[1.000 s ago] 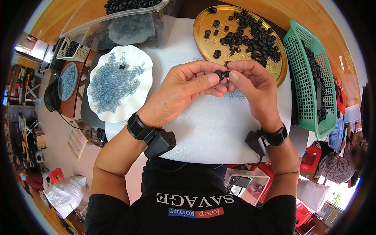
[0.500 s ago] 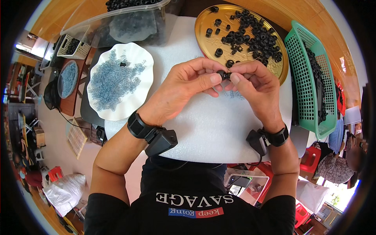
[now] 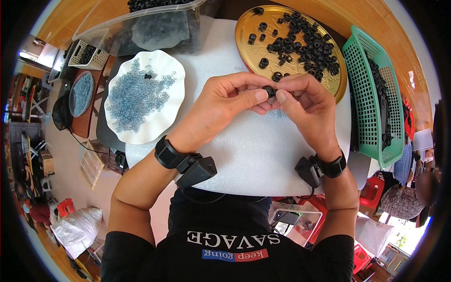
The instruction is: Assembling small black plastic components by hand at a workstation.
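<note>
A small round black plastic part [image 3: 269, 90] is pinched between the fingertips of both hands, above the white table top. My left hand [image 3: 230, 97] is closed on its left side with thumb and forefinger. My right hand [image 3: 307, 99] grips the opposite side the same way. The fingers partly hide the part. Just beyond the hands lies a gold tray [image 3: 253, 50] with a pile of black plastic parts [image 3: 305, 47]. To the left, a white wavy-rimmed plate [image 3: 174, 101] bears a heap of small bluish coil springs [image 3: 136, 101]. A few springs [image 3: 279, 113] show beneath my hands.
A clear plastic bin [image 3: 141, 35] holding black parts stands at the back left. On the right is a green perforated basket [image 3: 376, 103] with more dark parts. A brown side stand [image 3: 91, 110] carries another dish of springs [image 3: 82, 94]. Other people are in the background.
Half a second ago the held part looked longer, with a narrow piece reaching toward my right fingers. Now it looks shorter, and the fingertips are closer together.
</note>
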Tool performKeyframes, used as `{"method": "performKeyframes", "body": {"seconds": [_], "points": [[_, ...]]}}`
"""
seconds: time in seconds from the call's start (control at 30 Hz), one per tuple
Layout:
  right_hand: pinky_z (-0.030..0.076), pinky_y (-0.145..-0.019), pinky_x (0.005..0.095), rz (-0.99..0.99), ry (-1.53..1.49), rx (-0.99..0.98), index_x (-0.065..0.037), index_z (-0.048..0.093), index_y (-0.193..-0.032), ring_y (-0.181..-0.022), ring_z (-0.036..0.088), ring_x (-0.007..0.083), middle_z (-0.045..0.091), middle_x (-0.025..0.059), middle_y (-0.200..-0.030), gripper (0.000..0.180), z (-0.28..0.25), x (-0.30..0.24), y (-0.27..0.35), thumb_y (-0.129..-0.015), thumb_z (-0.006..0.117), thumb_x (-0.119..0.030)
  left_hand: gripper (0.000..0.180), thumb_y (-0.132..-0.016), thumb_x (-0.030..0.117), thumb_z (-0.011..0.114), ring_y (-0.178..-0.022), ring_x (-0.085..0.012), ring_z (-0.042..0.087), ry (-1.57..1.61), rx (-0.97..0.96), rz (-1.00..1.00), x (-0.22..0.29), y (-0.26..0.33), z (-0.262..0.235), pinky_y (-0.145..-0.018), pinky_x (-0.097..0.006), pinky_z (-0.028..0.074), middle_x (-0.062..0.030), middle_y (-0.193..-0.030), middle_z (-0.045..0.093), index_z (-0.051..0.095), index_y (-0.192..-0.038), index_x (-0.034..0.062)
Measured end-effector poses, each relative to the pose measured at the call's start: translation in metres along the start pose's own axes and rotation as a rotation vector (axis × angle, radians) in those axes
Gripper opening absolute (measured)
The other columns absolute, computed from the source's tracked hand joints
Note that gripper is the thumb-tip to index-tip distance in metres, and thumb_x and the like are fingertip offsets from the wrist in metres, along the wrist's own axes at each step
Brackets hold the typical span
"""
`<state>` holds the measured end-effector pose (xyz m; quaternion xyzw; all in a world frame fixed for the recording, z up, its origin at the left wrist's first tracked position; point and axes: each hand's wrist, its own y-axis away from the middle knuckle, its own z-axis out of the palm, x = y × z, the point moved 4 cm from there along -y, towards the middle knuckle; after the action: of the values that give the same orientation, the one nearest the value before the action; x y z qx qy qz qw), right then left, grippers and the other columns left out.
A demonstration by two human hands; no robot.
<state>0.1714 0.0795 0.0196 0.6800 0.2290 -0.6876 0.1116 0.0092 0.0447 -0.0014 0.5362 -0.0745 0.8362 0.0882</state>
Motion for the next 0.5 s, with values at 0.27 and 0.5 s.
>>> {"method": "performKeyframes", "body": {"seconds": [0.27, 0.5], "points": [[0.050, -0.072, 0.0209, -0.032, 0.038, 0.026, 0.001, 0.059, -0.094, -0.081, 0.062, 0.0078, 0.063, 0.0039, -0.090, 0.011, 0.0024, -0.0004, 0.0001, -0.085, 0.064, 0.003, 0.030, -0.092, 0.004, 0.058, -0.087, -0.0147, 0.066, -0.185, 0.027, 0.001, 0.0012, 0.0016, 0.0042, -0.081, -0.026, 0.053, -0.0105, -0.099, 0.067, 0.058, -0.121, -0.0030], [0.051, -0.072, 0.0213, -0.013, 0.046, 0.027, 0.002, 0.058, -0.095, -0.081, 0.063, 0.0082, 0.063, 0.0039, -0.090, 0.010, 0.0007, 0.0022, 0.0005, -0.086, 0.063, 0.002, 0.030, -0.088, 0.002, 0.063, -0.080, -0.0097, 0.064, -0.261, 0.078, 0.031, -0.0006, 0.0022, 0.0069, -0.074, -0.023, 0.053, -0.0076, -0.089, 0.068, 0.060, -0.117, -0.0031]]}}
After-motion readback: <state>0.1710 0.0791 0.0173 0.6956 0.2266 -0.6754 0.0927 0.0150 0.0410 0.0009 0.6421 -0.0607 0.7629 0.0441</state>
